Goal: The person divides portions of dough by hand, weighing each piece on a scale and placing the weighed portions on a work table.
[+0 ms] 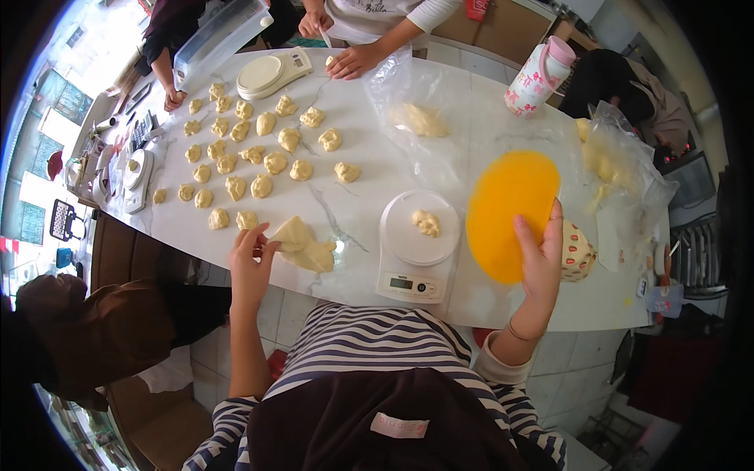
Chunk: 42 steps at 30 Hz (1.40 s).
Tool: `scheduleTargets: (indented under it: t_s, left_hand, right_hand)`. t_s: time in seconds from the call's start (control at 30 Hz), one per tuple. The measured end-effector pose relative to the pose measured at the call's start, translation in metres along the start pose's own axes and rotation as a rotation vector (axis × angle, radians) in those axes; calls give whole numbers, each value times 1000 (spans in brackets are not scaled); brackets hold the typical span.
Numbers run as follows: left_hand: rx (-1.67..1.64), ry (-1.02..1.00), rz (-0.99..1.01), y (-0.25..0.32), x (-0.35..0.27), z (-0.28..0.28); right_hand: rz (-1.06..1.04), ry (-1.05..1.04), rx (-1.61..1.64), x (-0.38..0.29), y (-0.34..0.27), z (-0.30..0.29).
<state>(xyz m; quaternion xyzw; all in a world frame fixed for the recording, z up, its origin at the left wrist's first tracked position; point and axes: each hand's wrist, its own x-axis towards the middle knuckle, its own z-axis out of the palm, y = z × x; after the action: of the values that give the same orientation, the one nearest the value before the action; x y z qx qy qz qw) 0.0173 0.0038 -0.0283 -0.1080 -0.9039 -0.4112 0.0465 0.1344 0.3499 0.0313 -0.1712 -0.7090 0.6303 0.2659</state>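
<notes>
My left hand [253, 253] pinches the left edge of a large, irregular piece of dough [306, 246] lying near the table's front edge. A flat yellow dough scraper [511, 215] is in my right hand [539, 247], held to the right of a white digital kitchen scale [411, 282]. On the scale's round plate rests a small lump of dough [426, 224]. Rows of small dough pieces [275, 162] are spread over the left half of the marble-patterned table. Behind the scale, more dough [421, 119] lies on or in a clear plastic bag [383, 88].
Two people stand across the table, one touching a dough piece beside a second scale [262, 73]. A third scale [138, 171] stands far left. A pink-lidded bottle [539, 76], bagged dough [612, 159] and a strawberry-patterned item [577, 252] are at right. Another person is at far right.
</notes>
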Motion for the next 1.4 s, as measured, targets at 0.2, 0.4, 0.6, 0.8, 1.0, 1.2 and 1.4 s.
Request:
scheduleTargets:
  t_s: [0.2, 0.4, 0.6, 0.8, 1.0, 1.2, 1.4]
  left_hand:
    - [65, -79, -71, -9, -1, 5]
    - [-242, -10, -193, -14, -5, 11]
    - [-209, 14, -151, -9, -3, 10]
    - [-569, -55, -270, -21, -10, 22]
    - [-792, -99, -374, -15, -16, 27]
    - [-834, -41, -420, -31, -13, 40]
    - [-931, 44, -557, -39, -15, 40]
  right_hand:
    - [-1, -119, 16, 5, -6, 23]
    - [-77, -227, 23, 13, -9, 52]
    - [-148, -453, -256, 4, 16, 116]
    - [-22, -650, -348, -25, 35, 175]
    - [-8, -661, -314, -39, 48, 187]
    - [-74, -636, -503, -51, 47, 197]
    - [-113, -689, -680, -61, 40, 208]
